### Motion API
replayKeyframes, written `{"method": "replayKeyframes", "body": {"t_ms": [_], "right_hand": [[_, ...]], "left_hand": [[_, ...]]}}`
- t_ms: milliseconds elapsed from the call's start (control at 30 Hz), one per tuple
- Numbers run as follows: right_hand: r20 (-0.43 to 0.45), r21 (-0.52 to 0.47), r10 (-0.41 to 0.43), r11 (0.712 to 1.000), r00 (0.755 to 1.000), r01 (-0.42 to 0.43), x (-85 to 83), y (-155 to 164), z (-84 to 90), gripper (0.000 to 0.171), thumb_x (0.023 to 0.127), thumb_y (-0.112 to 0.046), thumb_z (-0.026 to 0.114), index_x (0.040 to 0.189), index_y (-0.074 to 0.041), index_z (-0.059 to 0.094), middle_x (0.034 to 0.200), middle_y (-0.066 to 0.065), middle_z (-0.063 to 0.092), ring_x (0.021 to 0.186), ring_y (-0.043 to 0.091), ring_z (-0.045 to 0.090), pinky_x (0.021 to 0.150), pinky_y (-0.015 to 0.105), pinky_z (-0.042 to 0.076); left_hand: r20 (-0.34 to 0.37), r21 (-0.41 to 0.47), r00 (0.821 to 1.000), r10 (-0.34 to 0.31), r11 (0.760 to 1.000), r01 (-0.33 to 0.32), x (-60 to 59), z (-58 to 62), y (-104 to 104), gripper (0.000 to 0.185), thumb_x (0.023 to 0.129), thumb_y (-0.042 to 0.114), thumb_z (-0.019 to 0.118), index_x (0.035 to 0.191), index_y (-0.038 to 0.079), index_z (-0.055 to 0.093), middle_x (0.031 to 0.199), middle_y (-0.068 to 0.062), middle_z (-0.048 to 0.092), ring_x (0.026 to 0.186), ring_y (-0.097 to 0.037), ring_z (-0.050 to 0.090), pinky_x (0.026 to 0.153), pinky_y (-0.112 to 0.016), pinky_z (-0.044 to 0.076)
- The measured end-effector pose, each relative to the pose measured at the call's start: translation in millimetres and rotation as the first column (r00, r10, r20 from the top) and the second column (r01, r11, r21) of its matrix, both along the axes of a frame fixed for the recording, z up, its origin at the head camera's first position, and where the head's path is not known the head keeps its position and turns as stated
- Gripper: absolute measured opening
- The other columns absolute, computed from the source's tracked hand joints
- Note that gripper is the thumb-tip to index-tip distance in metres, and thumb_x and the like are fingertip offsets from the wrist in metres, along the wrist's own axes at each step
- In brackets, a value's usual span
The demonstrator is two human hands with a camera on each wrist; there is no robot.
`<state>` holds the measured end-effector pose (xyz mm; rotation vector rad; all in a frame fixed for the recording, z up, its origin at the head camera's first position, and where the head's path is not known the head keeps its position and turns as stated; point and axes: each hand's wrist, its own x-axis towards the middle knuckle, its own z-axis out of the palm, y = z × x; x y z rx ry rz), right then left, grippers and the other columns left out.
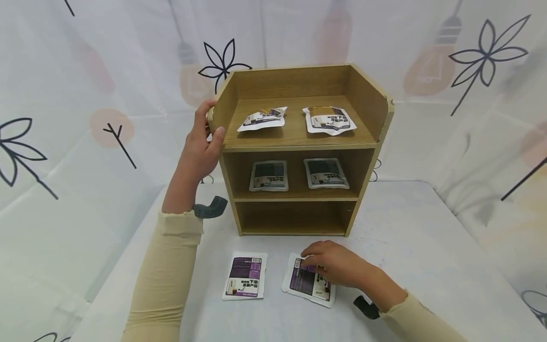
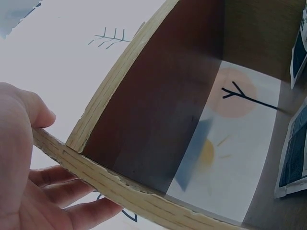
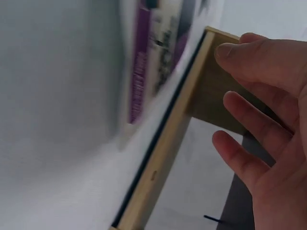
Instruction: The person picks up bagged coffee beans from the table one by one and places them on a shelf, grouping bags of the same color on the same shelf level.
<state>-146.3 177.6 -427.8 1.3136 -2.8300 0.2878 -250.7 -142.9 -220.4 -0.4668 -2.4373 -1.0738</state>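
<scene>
A small wooden shelf [image 1: 299, 146] stands on the table, its upper left side edge held by my left hand [image 1: 201, 142]. In the left wrist view, the thumb lies on one side of the wooden panel [image 2: 110, 187] and the fingers on the other. My right hand [image 1: 337, 263] hovers over a purple-and-white packet [image 1: 303, 280] in front of the shelf, covering its upper right part. The right wrist view shows the fingers [image 3: 240, 155] loosely bent with nothing between them, apart from the blurred packet [image 3: 141, 72]. Another purple-and-white packet [image 1: 245, 280] lies flat to the left.
Two white packets, left [image 1: 262, 119] and right [image 1: 329, 121], lie on the top tier. Two dark-fronted packets, left [image 1: 269, 176] and right [image 1: 326, 174], lean in the middle tier. A patterned white sheet [image 1: 141, 61] hangs behind the white table [image 1: 410, 237].
</scene>
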Motion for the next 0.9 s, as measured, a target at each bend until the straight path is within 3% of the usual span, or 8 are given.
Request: {"method": "replayKeyframes", "body": {"t_ms": [200,433,700,900], "right_hand": [[0.087,0.031,-0.001,1.000,0.996,-0.001,5.7,3,-9.7,0.036,0.087,-0.009,0.065,0.117,-0.029,0.069,0.130,-0.008,0.062,0.123,0.017,0.057,0.104,0.043,0.045],[0.106,0.039,0.012,0.999,0.994,-0.016,11.1,5,-10.9,0.041,0.085,-0.005,0.064,0.119,-0.028,0.069,0.135,-0.007,0.060,0.127,0.020,0.055,0.104,0.043,0.046],[0.247,0.071,-0.029,0.997,0.969,0.011,17.0,6,-7.7,0.048,0.085,-0.002,0.059,0.123,-0.031,0.067,0.142,-0.008,0.053,0.134,0.019,0.048,0.108,0.043,0.042],[0.251,0.085,-0.016,0.996,0.968,-0.006,18.6,9,-7.4,0.054,0.082,-0.001,0.061,0.125,-0.032,0.064,0.143,-0.008,0.052,0.134,0.019,0.048,0.107,0.043,0.043]], "left_hand": [[0.001,0.001,1.000,0.000,1.000,0.000,-0.4,-0.1,0,0.053,0.100,0.034,0.039,0.143,0.050,0.013,0.149,-0.011,0.037,0.134,-0.031,0.044,0.098,-0.054,0.047],[0.003,0.000,1.000,0.001,1.000,-0.001,-0.7,-0.6,0,0.053,0.100,0.034,0.039,0.143,0.050,0.013,0.148,-0.011,0.037,0.134,-0.031,0.045,0.097,-0.054,0.048],[0.004,0.003,1.000,-0.001,1.000,0.001,-0.5,-0.4,0,0.053,0.100,0.033,0.039,0.144,0.048,0.014,0.148,-0.011,0.038,0.133,-0.030,0.045,0.098,-0.054,0.047],[0.018,0.012,1.000,-0.003,1.000,0.003,-0.3,-0.1,0,0.051,0.100,0.035,0.037,0.144,0.048,0.015,0.147,-0.011,0.040,0.131,-0.029,0.047,0.097,-0.054,0.048]]}}
